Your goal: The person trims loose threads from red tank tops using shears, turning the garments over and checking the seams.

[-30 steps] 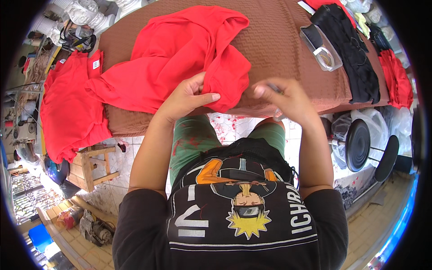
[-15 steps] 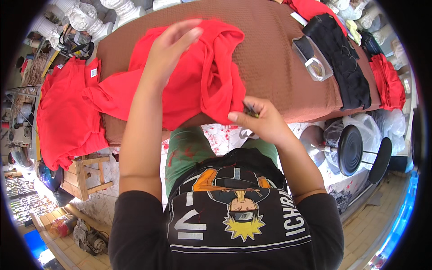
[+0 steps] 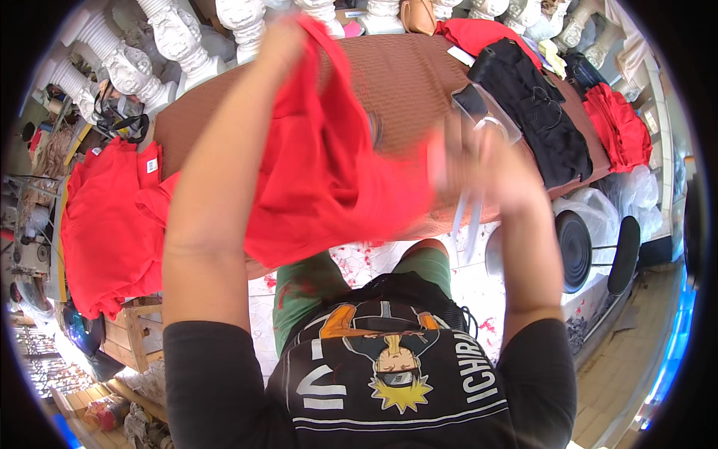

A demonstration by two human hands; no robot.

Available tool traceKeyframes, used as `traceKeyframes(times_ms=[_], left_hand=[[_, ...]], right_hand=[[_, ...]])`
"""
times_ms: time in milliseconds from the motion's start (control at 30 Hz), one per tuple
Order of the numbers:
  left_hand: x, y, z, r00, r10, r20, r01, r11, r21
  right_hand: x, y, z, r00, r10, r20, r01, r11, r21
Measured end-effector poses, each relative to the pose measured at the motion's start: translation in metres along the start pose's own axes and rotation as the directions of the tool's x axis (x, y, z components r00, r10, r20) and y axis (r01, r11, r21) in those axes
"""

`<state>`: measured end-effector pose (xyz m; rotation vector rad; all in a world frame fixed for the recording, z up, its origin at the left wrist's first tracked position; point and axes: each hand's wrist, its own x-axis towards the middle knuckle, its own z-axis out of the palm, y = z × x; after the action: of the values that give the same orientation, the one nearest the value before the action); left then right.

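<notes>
One red cloth (image 3: 314, 183), left hand (image 3: 284, 45) holding it high, right hand (image 3: 479, 161) blurred — grip cannot be told — table (image 3: 404, 82) stretching to far edge

Well below the right hand (image 3: 482, 153), a line of white block letters (image 3: 480, 370) runs sideways along the chest of the black T-shirt (image 3: 224, 382), legible as capitals, its upper end lost in a fold. Farther left on that shirt, well below the left hand (image 3: 283, 45), stand bold white strokes (image 3: 323, 374) like large characters, also partly folded away. Between the two, a printed cartoon figure (image 3: 407, 396) wears a headband (image 3: 399, 378) with a small sign on its plate. Left of the left hand and lower, a white tag (image 3: 152, 165) on a red garment (image 3: 112, 232) carries dark print too small to read.
</notes>
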<state>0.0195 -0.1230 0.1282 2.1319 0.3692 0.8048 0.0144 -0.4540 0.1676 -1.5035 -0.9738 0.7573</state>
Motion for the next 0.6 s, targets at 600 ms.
traceKeyframes(times_ms=[600], left_hand=[[-0.349,-0.029,-0.009,0.956,0.071,-0.286,0.082,0.867,0.491]], right_hand=[[-0.034,0.16,-0.082,0.769,0.256,-0.586,-0.292,0.956,0.036]])
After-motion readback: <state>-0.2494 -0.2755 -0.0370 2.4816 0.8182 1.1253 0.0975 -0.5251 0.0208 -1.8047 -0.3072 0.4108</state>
